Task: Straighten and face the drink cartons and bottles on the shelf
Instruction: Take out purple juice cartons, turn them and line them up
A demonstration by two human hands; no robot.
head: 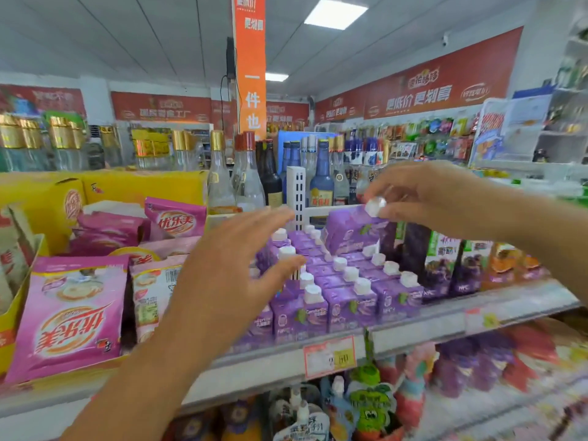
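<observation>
Head camera view of a shop shelf [413, 326] seen from above. Purple cartons [350, 300] with white screw caps stand in tidy rows from the shelf's front edge back toward its rear edge. The right hand [445, 198] pinches the white cap [375, 205] of one raised carton [350, 237] between thumb and fingertips. This carton is lifted above the back rows and tilted, with its printed face turned forward and left.

The left hand [235, 268] is spread wide over the left side of the rows and grips nothing; whether its thumb touches a cap cannot be told. Dark grape cartons [445, 268] stand just beside the purple ones, toward the shelf's right end. Pink pouches [70, 313] lie beyond the left end, and glass bottles [321, 176] stand behind the rear edge. A price tag [329, 356] hangs on the front edge.

The step looks like reseating the raised carton. To do it well, lower it upright into a gap at the back, label square to the front edge. The open hand can steady the neighbouring cartons so that none tips.
</observation>
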